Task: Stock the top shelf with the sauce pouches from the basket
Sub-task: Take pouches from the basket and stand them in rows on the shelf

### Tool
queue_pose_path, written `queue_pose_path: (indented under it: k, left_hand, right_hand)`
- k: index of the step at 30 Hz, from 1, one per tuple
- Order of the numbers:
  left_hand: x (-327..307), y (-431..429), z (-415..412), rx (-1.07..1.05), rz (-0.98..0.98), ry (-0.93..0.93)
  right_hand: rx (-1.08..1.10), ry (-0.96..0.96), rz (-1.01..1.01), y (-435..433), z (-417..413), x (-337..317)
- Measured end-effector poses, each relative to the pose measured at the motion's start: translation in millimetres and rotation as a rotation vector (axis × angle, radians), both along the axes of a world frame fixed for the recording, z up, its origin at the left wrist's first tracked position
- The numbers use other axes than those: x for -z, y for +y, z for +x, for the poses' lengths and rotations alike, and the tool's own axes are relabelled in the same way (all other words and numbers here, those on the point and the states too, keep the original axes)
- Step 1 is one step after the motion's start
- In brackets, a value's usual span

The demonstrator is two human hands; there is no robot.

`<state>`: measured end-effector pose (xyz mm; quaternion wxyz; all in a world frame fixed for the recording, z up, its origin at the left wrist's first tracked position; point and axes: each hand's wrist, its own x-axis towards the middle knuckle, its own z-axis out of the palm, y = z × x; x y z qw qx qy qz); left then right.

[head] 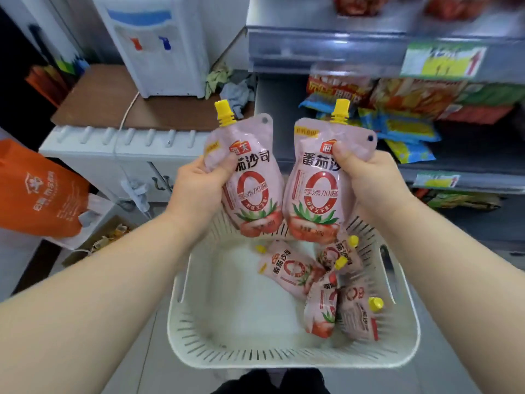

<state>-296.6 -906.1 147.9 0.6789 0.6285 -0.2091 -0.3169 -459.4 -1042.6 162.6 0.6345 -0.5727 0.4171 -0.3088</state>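
My left hand (199,189) grips a pink sauce pouch (252,191) with a yellow cap, held upright above the basket. My right hand (369,183) grips a second, matching pouch (315,194) right beside the first. Below them a white slotted plastic basket (216,345) stands on the floor. Several more pink pouches (287,271) lie piled in its right half. The top shelf edge (326,49) runs across the upper right, with red packets blurred above it.
Lower shelves (460,177) on the right hold colourful snack bags (403,129) and yellow-green price tags. A white water dispenser (159,44) stands on a brown board at the back left. An orange bag (37,191) sits at the left.
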Motion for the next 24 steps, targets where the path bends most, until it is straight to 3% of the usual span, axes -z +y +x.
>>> queue_pose_path:
  k: [7,14,24]
  left_hand:
    - [-92.7,-15.0,-1.6,0.127,-0.14,-0.105]
    - [-179.8,-18.6,-24.5,0.359,-0.208,-0.026]
    - [-248.8,-50.8,-114.2,0.407,-0.389,-0.16]
  right_hand:
    - [0.082,-0.158,-0.188,7.9,-18.2,-98.4]
    - [0.022,-0.326,-0.273,7.0,-52.4,-191.1]
    - [-0.035,-0.24,-0.448,-13.8,-159.0,-261.0]
